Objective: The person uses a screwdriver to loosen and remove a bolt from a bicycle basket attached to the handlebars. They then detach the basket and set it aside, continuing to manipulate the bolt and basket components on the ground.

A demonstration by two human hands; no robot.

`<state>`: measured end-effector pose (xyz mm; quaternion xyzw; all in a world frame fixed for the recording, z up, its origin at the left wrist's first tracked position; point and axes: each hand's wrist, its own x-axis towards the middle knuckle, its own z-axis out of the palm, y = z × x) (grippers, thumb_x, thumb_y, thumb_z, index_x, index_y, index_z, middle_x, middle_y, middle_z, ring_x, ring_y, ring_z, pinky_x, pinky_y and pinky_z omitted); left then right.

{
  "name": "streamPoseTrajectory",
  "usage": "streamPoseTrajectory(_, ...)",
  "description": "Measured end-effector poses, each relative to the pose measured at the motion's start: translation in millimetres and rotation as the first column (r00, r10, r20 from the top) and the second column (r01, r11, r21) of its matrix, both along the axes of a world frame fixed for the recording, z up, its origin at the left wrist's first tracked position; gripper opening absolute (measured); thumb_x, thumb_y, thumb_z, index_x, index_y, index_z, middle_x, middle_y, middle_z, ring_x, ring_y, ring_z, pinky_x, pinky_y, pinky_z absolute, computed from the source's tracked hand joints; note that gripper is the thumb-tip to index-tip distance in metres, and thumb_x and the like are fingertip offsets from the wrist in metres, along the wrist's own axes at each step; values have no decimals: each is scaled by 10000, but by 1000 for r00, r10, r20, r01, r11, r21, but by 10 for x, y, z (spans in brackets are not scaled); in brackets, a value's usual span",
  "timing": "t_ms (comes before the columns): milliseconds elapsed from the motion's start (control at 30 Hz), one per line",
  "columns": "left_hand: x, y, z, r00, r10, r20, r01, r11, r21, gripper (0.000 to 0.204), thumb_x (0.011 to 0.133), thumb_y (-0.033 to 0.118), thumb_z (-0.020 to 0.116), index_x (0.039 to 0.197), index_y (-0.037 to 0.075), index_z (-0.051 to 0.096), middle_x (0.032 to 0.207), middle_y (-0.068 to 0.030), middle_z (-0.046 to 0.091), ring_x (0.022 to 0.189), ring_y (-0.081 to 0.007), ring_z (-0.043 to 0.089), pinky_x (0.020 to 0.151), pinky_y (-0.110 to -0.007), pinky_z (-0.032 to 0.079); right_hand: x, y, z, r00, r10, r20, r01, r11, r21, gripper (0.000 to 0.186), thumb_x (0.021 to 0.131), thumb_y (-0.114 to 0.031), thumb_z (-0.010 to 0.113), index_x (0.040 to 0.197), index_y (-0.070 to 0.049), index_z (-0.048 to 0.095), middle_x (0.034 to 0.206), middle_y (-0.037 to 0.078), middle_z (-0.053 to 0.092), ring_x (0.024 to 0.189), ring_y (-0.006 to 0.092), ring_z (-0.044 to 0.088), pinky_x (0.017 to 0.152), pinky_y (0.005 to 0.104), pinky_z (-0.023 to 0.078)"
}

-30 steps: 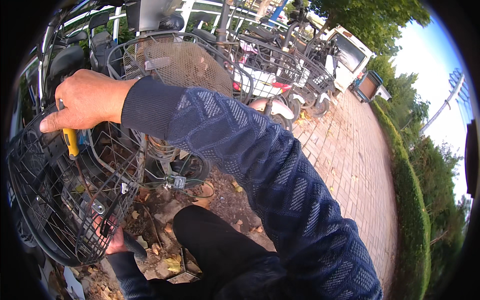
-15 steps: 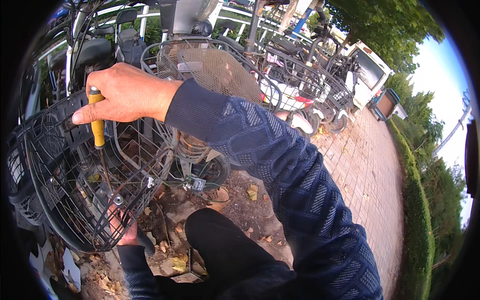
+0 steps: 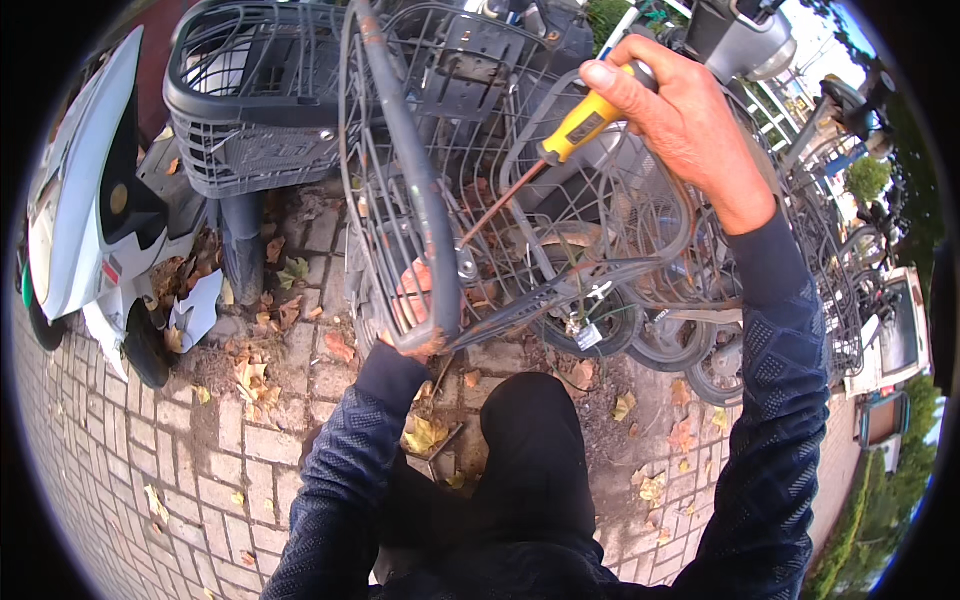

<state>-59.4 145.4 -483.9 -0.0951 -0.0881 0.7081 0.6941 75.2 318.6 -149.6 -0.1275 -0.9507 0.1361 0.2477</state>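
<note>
My right hand is closed around the yellow handle of a screwdriver. Its long shaft slants down to the left through the wires of a rusty dark metal bicycle basket. The shaft's tip ends beside a small metal bracket with a bolt low in the basket. Behind the bars, next to that bracket, my left hand has its fingers curled. The bars partly cover it, and what it grips is hidden.
Another dark basket stands left, beside a white scooter. Several parked bicycles and wire baskets crowd the right. Dry leaves lie on the brick paving. A small tag hangs near a wheel.
The view has swung to the left, bringing the white scooter and second basket into sight. The screwdriver now looks more slanted; my right hand keeps hold of it, and my left stays low by the bracket.
</note>
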Motion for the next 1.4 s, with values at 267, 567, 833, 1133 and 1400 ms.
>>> streamPoseTrajectory(267, 26, -47, 82, 766, 174, -618, -262, 964, -53, 158, 1065, 220, 530, 1190, 136, 576, 828, 0, 614, 626, -122, 563, 500, -221, 438, -11, -140, 22, 993, 116, -35, -121, 932, -341, 370, 993, -265, 673, 1284, -54, 586, 1009, 18, 630, 841, 88, 582, 712, 231, 504)
streamPoseTrajectory(567, 65, -23, 24, 883, 240, -404, -253, 967, 21, 235, 995, 134, 667, 1198, 45, 591, 857, -42, 617, 592, -134, 589, 466, -238, 479, -41, -49, 77, 968, -225, 112, 238, 963, -126, 306, 1011, -375, 674, 1029, -70, 661, 803, -20, 629, 615, 22, 510, 502, 192, 363)
streamPoseTrajectory(833, 77, -38, 137, 899, 252, -359, -274, 962, -12, 294, 913, 123, 740, 1156, 7, 622, 796, -9, 582, 553, -105, 551, 469, -229, 462, -22, -216, 96, 986, 162, -32, -161, 901, -403, 628, 915, -196, 757, 1433, 24, 478, 1200, 132, 646, 1164, 201, 614, 1037, 335, 484)
streamPoseTrajectory(1133, 61, -78, 157, 882, 298, -365, -271, 955, 123, 190, 1022, 223, 659, 1116, 59, 654, 839, -10, 656, 625, -87, 595, 513, -206, 474, -42, -45, 99, 954, -264, 139, 280, 953, -114, 463, 962, -317, 738, 1294, -44, 566, 989, 53, 648, 783, 102, 630, 706, 240, 506)
streamPoseTrajectory(1400, 68, -25, 126, 900, 276, -338, -267, 961, 74, 70, 1036, 131, 608, 1069, 82, 646, 832, -18, 670, 647, -102, 647, 460, -202, 478, 62, -50, 122, 992, -38, 117, 71, 954, -292, 491, 968, -330, 705, 1306, -3, 563, 1135, 74, 618, 1022, 142, 599, 919, 282, 489)
